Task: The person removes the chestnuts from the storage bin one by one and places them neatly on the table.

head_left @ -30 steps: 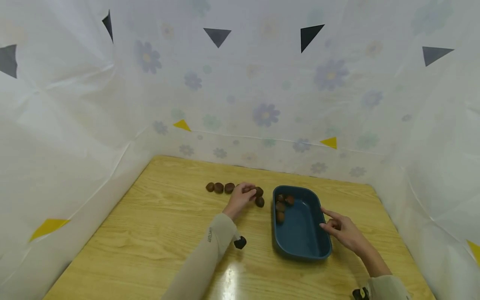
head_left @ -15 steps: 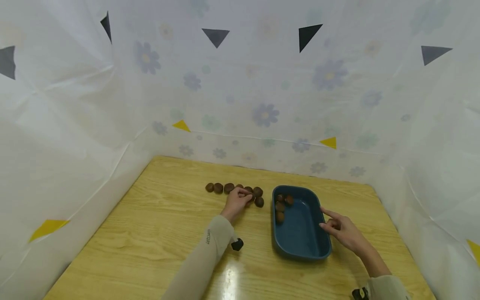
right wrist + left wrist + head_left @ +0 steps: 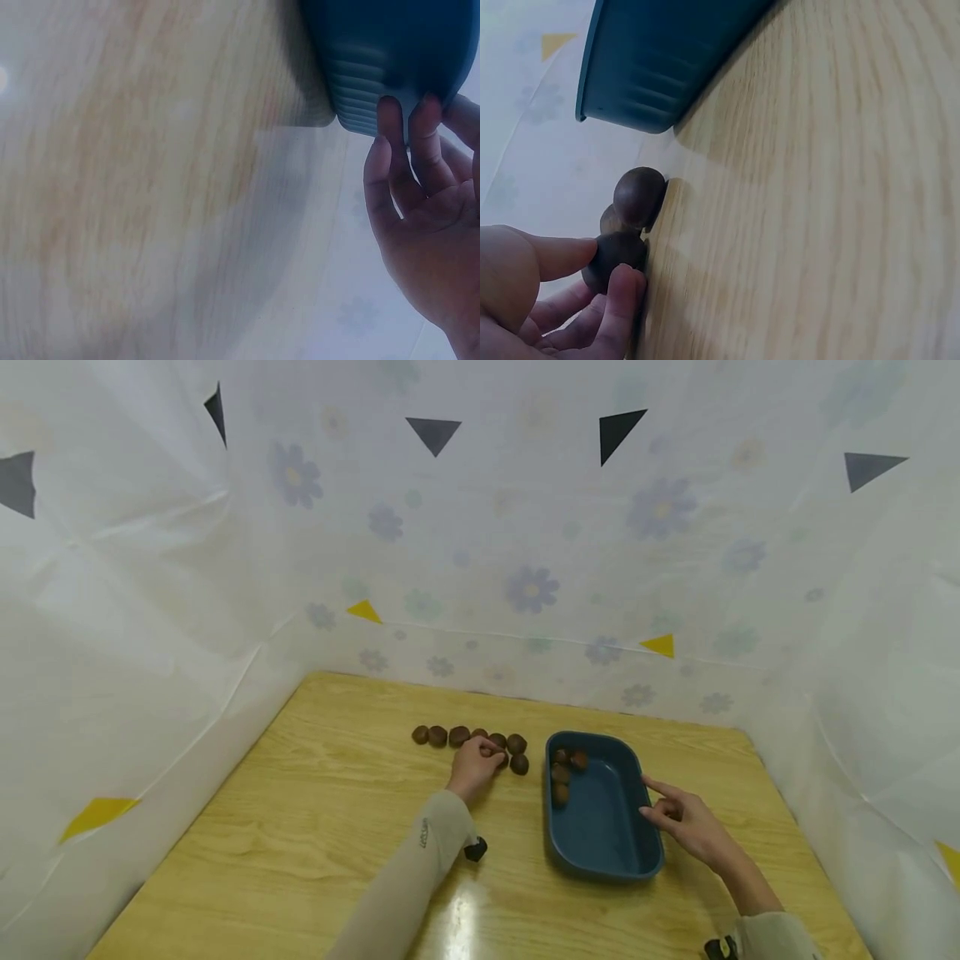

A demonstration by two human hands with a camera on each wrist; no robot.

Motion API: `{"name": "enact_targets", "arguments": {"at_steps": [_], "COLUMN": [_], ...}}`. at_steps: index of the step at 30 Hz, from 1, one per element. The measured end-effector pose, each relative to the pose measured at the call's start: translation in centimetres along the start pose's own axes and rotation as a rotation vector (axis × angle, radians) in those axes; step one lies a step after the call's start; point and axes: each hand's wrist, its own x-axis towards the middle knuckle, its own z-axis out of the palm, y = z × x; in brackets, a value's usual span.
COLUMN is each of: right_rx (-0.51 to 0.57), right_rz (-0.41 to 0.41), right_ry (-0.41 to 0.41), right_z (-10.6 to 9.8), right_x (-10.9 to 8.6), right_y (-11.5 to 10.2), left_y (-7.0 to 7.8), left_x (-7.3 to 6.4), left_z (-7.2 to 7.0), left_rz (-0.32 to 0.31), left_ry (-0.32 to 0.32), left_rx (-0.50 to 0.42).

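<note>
My left hand [image 3: 474,770] pinches a dark brown chestnut [image 3: 615,259] between thumb and fingers, close over the table. Behind it runs a row of chestnuts [image 3: 438,736], partly covered by my fingers. One chestnut [image 3: 519,764] sits in front of the row's right end, just right of the pinched one. A blue rectangular box [image 3: 603,860] stands to the right, with several chestnuts [image 3: 560,774] along its left inner wall. At its right side my right hand [image 3: 693,827] holds the rim; fingers [image 3: 388,112] lie against the outer wall in the right wrist view.
The wooden table [image 3: 315,827] meets a white flower-printed sheet [image 3: 480,568] at the back, with more sheeting at both sides. Black and yellow triangles are stuck on it. Dark wrist devices sit at both sleeves.
My left hand has drawn a chestnut slightly toward me from the row, bringing it beside the front chestnut. More of the row shows behind the fingers. The right hand and box have stayed put.
</note>
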Motion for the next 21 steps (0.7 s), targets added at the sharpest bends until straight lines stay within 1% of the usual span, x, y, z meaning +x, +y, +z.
{"name": "enact_targets", "arguments": {"at_steps": [6,12,18,21], "right_rx": [-0.005,-0.004,-0.004,-0.004], "right_rz": [-0.014,-0.027,-0.046,-0.039], "right_ry": [0.008,0.010,0.008,0.007], "right_z": [0.20,0.26,0.32,0.22], "right_x": [-0.09,-0.15,-0.20,-0.18], "right_y": [0.15,0.22,0.35,0.33], "left_y": [-0.12,-0.23,-0.44,-0.52], "left_x": [0.09,0.07,0.16,0.16], "left_z": [-0.13,-0.11,0.02,0.00], "left_rz": [0.025,0.051,0.040,0.047], "left_ry": [0.038,0.053,0.057,0.054], "left_rx": [0.077,0.089,0.086,0.086]}}
